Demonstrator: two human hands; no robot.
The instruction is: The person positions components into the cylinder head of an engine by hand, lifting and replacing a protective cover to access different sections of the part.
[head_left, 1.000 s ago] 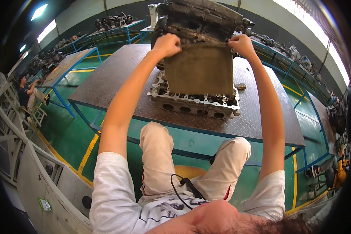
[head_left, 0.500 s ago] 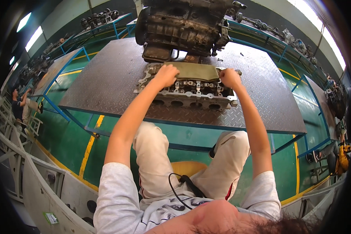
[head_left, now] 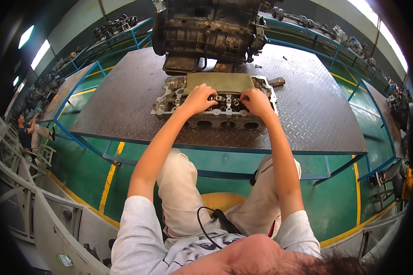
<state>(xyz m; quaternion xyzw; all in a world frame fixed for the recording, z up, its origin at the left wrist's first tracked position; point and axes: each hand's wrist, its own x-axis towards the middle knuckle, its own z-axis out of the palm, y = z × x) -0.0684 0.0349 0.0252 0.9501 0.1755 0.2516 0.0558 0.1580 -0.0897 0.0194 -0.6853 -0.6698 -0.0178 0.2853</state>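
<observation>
A metal cylinder head point(head_left: 188, 114) lies across the table's middle, valve parts facing up. A folded olive-green cloth point(head_left: 220, 83) covers its far side. My left hand point(head_left: 200, 99) rests over the head's left half, fingers curled down against the valve parts point(head_left: 219, 98). Over the right half, my right hand point(head_left: 258, 101) has its thumb and fingers bent together at the same row. Whatever either hand grips is too small or hidden by the fingers. Both hands are at the cloth's near edge.
A large dark engine block point(head_left: 206, 34) stands behind the cylinder head on the patterned steel table point(head_left: 124, 91). A short metal piece point(head_left: 276, 82) sticks out at the head's right. Small bolts point(head_left: 258, 67) lie farther back. Side tables point(head_left: 73, 89) and people stand at both sides.
Both hands have left the cloth's two ends and moved inward and nearer, onto the valve parts. The cloth stays lying on the cylinder head. The view has shifted slightly.
</observation>
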